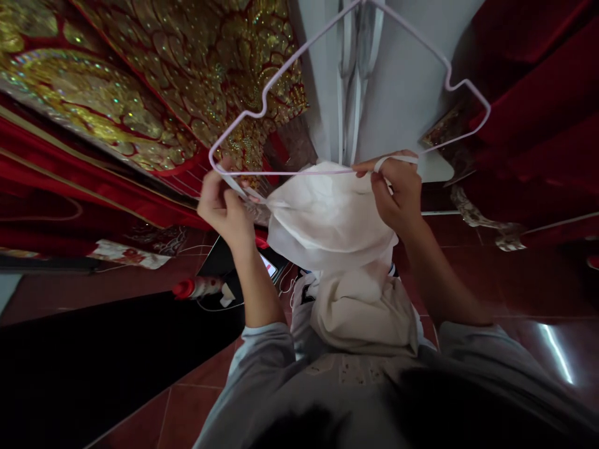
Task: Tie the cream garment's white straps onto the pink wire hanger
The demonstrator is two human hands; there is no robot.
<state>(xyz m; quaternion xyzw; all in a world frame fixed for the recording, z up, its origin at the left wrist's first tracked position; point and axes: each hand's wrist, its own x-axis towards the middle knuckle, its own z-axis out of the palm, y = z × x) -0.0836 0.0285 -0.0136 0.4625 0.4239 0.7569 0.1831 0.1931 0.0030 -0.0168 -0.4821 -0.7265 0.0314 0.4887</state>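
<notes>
A pale pink clothes hanger (299, 173) spans the view in front of me, its bottom bar running between my hands. Below the bar hangs a white garment (327, 215) with thin white straps at both sides. At the hanger's lower left corner, my left hand (229, 209) is closed on the left strap (236, 187). My right hand (397, 190) is closed on the other strap (395, 158), which loops over its fingers, and its fingertips touch the hanger bar. The fabric sags open between the hands. Some of the left fingers are hidden.
Red and gold sequined clothes (140, 93) hang at left, dark red cloth (538, 87) at right. Beige fabric (365, 312) lies at my lap. A red-capped bottle (199, 287) and a lit phone (269, 267) rest on a black surface (140, 349). Floor tiles are red.
</notes>
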